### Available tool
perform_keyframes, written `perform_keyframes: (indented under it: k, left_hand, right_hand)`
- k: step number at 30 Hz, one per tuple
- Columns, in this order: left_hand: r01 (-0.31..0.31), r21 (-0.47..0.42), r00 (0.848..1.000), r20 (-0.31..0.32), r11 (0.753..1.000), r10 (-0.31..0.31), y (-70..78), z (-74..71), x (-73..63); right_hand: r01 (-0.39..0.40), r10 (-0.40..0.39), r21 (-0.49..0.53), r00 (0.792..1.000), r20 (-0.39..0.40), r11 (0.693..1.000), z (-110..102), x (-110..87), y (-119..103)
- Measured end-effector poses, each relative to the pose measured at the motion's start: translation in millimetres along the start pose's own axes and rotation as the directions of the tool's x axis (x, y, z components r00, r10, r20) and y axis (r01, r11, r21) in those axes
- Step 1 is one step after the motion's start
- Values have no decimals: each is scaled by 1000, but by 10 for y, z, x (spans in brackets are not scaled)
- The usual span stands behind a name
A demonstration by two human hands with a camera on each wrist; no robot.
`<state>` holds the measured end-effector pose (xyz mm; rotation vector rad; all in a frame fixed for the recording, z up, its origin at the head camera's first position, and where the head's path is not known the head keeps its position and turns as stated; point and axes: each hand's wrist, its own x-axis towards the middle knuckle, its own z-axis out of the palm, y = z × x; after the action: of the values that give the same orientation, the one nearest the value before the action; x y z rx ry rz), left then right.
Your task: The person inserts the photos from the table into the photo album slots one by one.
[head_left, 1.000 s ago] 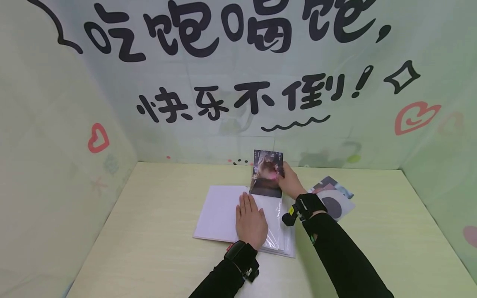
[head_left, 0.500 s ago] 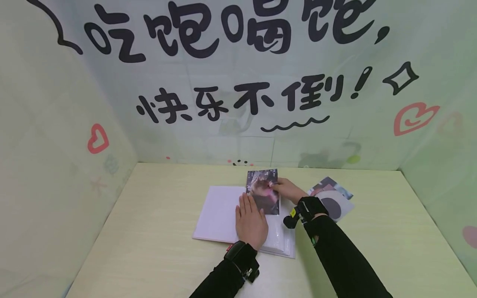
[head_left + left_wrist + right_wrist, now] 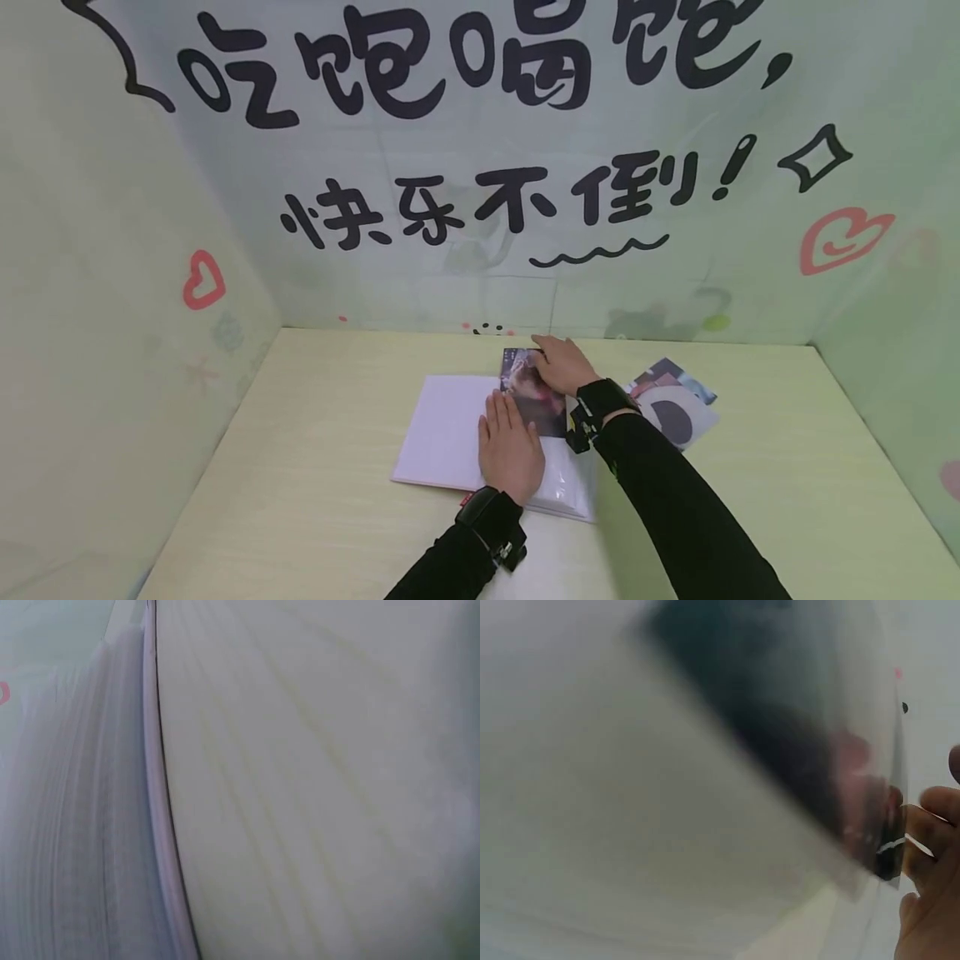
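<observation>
On the pale wooden table [image 3: 300, 500], a photo album [image 3: 446, 429] lies open, its white inside cover on one side and its thicker pages on the other. The left hand [image 3: 512, 454] rests flat near the fold, palm down with the fingers straight, gripping nothing; I judge that its weight is meant to stop the album from sliding or closing. Just beside these fingers, the dark photo card [image 3: 543, 417] with a pinkish glow lies over the right page, its top reaching past the far edge of the album and its bottom meeting the glossy clear plastic sleeve [image 3: 558, 475]. The right hand [image 3: 564, 365] touches the card at its upper right corner, likely because from there it can be guided without covering the sleeve. Whether this hand pinches the card or only pushes with loose fingers, I cannot tell. From the right wrist, the card's dark corner seems to show through film, but blur leaves this uncertain. Well within reach beyond the right forearm, other photo cards [image 3: 672, 421] overlap in a loose fan, perhaps kept aside so that the page stays free.
</observation>
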<state>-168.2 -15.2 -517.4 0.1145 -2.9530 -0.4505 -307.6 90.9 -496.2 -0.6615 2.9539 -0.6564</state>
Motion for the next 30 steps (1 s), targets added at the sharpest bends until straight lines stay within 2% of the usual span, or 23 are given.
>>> perform_keyframes:
  k: [4,9,16,21,30]
  left_hand:
    - [-13,3,1000,-7,1000,13,26,-8,-13]
    - [-21,8,999,-40,1000,21,25,-5,-13]
    - [-18,33,1000,-13,999,18,17,-21,-13]
    - [-2,21,1000,17,1000,1,11,-10,-4]
    - [4,-3,1000,-11,1000,-4,12,-5,-14]
  right_hand:
    - [-17,17,-1,991,135,1000,-20,60,-20]
    - [-14,-6,106,981,193,994,-30,35,-103]
    - [-82,-1,273,957,289,958,-33,-130,-195]
    - [-38,-48,269,951,305,962,-54,-214,-217]
    - [17,-80,193,942,325,981,-89,-303,-304]
